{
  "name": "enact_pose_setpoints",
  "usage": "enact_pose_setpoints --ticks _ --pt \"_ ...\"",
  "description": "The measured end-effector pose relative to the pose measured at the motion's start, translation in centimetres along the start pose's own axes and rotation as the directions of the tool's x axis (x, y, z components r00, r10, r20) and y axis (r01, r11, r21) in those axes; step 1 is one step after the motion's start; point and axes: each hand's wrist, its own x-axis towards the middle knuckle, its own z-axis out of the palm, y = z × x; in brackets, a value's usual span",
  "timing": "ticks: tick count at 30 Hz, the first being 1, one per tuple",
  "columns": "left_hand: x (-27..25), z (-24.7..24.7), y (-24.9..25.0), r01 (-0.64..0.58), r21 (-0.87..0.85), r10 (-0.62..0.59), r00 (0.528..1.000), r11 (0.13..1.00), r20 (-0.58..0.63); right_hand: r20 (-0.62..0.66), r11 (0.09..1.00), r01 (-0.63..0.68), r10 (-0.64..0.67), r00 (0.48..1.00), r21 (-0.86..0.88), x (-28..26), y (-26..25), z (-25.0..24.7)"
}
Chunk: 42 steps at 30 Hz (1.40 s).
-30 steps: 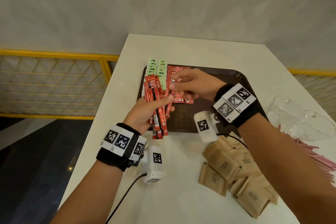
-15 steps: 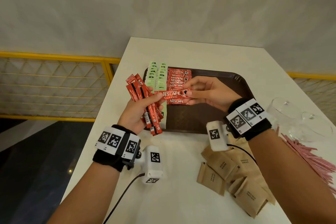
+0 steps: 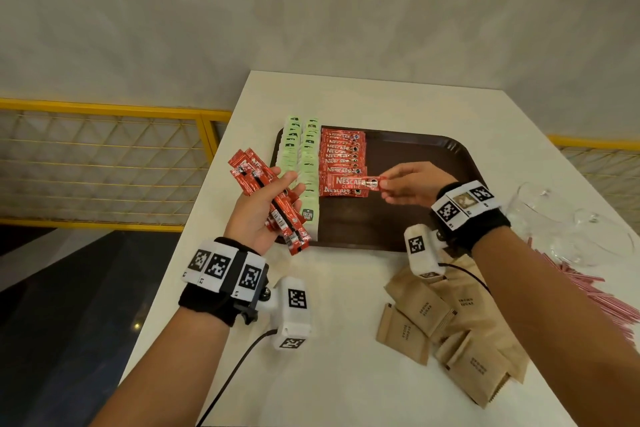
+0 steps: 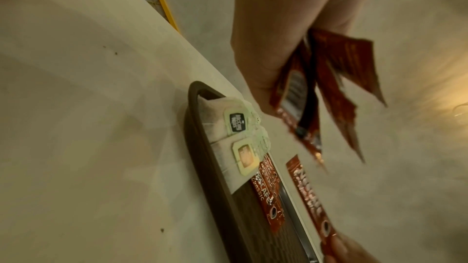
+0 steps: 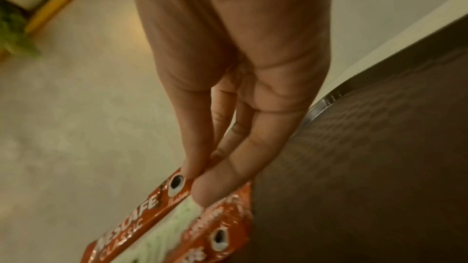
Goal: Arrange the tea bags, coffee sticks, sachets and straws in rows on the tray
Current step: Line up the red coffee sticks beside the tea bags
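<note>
One stick above the coffee row

Right hand (image 3: 408,184) pinches a single coffee stick (image 3: 356,182) over the tray (image 3: 415,156), beside the red row; left hand (image 3: 259,211), grip clenched round a bundle of sticks (image 3: 266,194), hovers at the tray's left edge.

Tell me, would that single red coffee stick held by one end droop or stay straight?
Probably fairly stiff: the single red foil coffee stick juts out level from the right hand, which pinches only one end. It seems light, since a fingertip pinch carries it. Its glossy foil may be slippery, so the bundle of red sticks in the left hand could slide.
</note>
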Motion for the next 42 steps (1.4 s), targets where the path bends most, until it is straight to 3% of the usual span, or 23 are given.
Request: enact_pose_setpoints --ticks 6,10,16,23,31,38,42 --pt "-0.2 0.2 -0.3 0.014 -0.018 -0.014 1.0 1.0 0.01 -0.038 0.949 -0.126 0.12 0.992 -0.289 1.7 -0.4 0.9" --pt "-0.2 0.3 -0.3 0.012 -0.014 -0.012 1.0 1.0 0.012 -0.077 0.921 -0.152 0.133 0.988 -0.358 2.5 -0.4 2.0" --pt "0.0 -0.1 -0.1 0.026 -0.012 -0.025 1.0 1.0 0.004 -0.146 0.902 -0.186 0.139 0.979 -0.39 3.3 -0.1 2.9" --pt "-0.1 0.1 -0.4 0.081 0.002 -0.081 0.996 0.997 0.034 -0.116 0.88 -0.167 0.128 0.985 -0.444 3.6 -0.1 2.9" --pt "-0.3 0.4 -0.6 0.122 0.14 -0.137 0.986 0.983 0.096 -0.123 0.858 -0.168 0.123 0.985 -0.486 3.9 -0.1 2.8" --pt "-0.5 0.5 -0.8 0.03 0.27 -0.045 0.998 0.962 0.048 -0.151 0.882 -0.179 0.124 0.981 -0.435 3.5 -0.6 2.1" --pt "-0.5 0.8 -0.9 -0.041 0.328 0.022 0.998 0.944 0.061 -0.15 0.924 -0.05 -0.008 0.989 -0.379 2.6 -1.6 1.7"
